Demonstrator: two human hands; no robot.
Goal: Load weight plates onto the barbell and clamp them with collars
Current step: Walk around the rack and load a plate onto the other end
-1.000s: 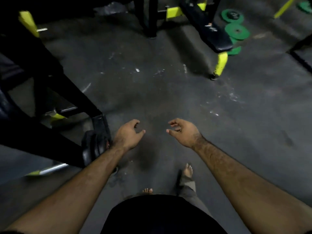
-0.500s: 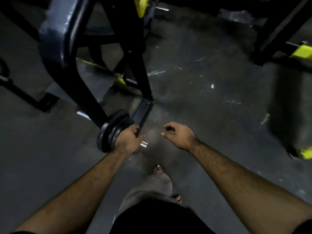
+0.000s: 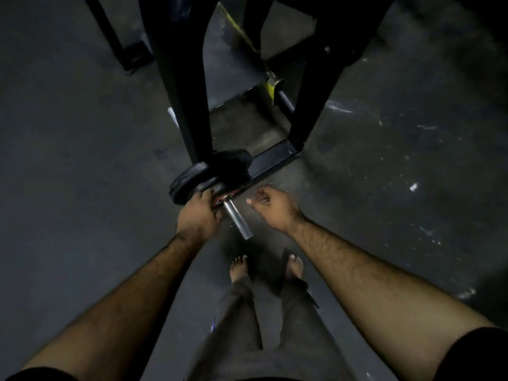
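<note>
Plates point(image 3: 192, 178), black, sit stacked on the barbell sleeve point(image 3: 237, 219), low near the floor at frame centre, against the foot of a black rack point(image 3: 176, 78). How many plates cannot be told; their far edges merge with the rack upright and shadow. Bare steel end of the sleeve sticks out toward the person, past the plates. A reddish ring shows at the plate hub, half covered by fingers; whether it is a collar cannot be told.

Left hand point(image 3: 198, 215): fingers curled over the rim and face of the outermost plate, grip closed on it. Fingertips hidden behind the plate edge. Right hand point(image 3: 270, 204): just right of the sleeve, not touching it, fingers loosely curled, holding nothing.

Two bare feet point(image 3: 239, 268) stand on the floor below the sleeve end. Rack top is cut off by the frame.

Floor point(image 3: 412, 174): dark grey, scuffed, with white flecks on the right. Room dim; a yellow strip point(image 3: 268, 86) shows on the rack base.
</note>
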